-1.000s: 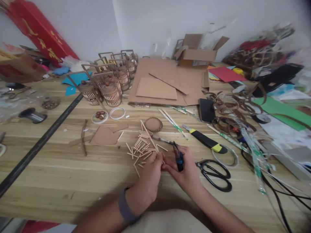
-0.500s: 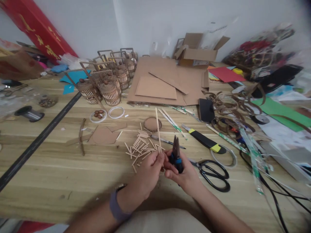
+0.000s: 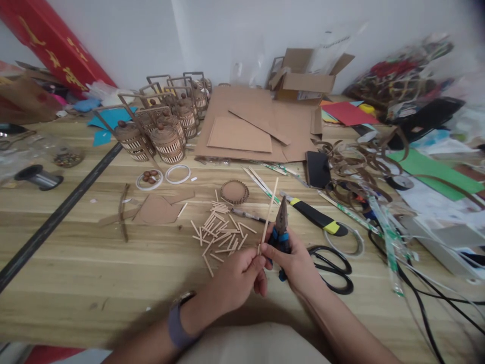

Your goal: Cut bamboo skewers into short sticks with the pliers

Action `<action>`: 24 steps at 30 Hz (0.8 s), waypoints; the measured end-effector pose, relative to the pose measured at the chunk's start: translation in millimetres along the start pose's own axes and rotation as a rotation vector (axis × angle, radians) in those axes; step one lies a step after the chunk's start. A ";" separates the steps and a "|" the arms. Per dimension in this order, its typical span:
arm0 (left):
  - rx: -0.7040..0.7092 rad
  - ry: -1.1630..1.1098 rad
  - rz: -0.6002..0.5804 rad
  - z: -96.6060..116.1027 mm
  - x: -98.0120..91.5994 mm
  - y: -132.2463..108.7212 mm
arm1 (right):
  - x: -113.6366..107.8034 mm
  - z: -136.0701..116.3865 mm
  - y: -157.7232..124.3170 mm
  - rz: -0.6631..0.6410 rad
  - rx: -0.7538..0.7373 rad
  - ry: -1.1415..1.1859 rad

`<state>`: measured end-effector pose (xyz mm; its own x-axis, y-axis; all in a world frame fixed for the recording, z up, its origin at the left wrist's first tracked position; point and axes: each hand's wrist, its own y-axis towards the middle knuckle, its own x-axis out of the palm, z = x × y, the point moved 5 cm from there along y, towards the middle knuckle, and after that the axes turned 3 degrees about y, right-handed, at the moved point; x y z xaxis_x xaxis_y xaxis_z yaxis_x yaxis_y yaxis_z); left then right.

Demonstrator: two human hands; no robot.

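Note:
Between the fingers of my left hand [image 3: 240, 275] is the lower end of a thin wooden stick [image 3: 270, 207], which leans up and to the right. My right hand [image 3: 297, 260] is closed on blue-and-black pliers [image 3: 281, 230] with their jaws pointing up; its thumb touches the stick's base near my left fingertips. Many short cut sticks [image 3: 215, 227] lie scattered just beyond my left hand. Behind them sits a shallow round cardboard piece [image 3: 234, 192] with a ridged rim. A pen [image 3: 246, 215] lies partly behind the pliers.
Black scissors [image 3: 333, 270], a yellow-black cutter [image 3: 314, 215] and a tape roll [image 3: 358, 240] lie to the right. Further back are cardboard sheets [image 3: 238, 134], a phone [image 3: 318, 169], curled brown strips [image 3: 348, 156] and small lidded baskets [image 3: 166, 144]. A dark bar [image 3: 60, 215] crosses the left.
The stick has tilted to the right, and the pliers have shifted slightly right. My right thumb has moved up against the stick's lower end. The whole view has shifted a little.

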<state>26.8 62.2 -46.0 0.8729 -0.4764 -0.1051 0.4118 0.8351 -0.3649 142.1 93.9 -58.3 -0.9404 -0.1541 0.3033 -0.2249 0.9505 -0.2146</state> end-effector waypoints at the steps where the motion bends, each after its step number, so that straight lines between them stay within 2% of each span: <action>1: 0.000 -0.005 -0.001 -1.0 0.0 0.4 | 0.5 -0.2 -0.1 -0.007 0.002 0.000; 7: 0.011 -0.168 0.033 -7.9 -5.7 3.0 | 4.1 5.8 0.4 -0.085 0.050 -0.028; 14: -0.048 -0.306 0.086 -9.2 -12.1 3.6 | 1.2 9.5 2.4 -0.051 0.036 -0.137; 17: -0.009 -0.366 0.113 -10.5 -13.4 4.3 | 0.4 0.0 1.0 -0.011 -0.044 -0.284; 20: 0.038 -0.435 0.208 -12.8 -20.3 5.0 | -0.6 -12.5 -1.9 0.055 -0.174 -0.510; 22: 0.019 -0.505 0.257 -15.0 -23.9 5.3 | 2.5 -19.4 -4.9 0.049 -0.278 -0.650; 24: -0.030 -0.582 0.256 -16.1 -23.5 5.8 | 8.3 -23.3 -8.3 0.001 -0.372 -0.755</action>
<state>4.5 73.7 -60.6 0.9453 -0.0283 0.3249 0.1714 0.8906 -0.4213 142.2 91.1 -32.4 -0.8885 -0.1667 -0.4275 -0.2497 0.9573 0.1457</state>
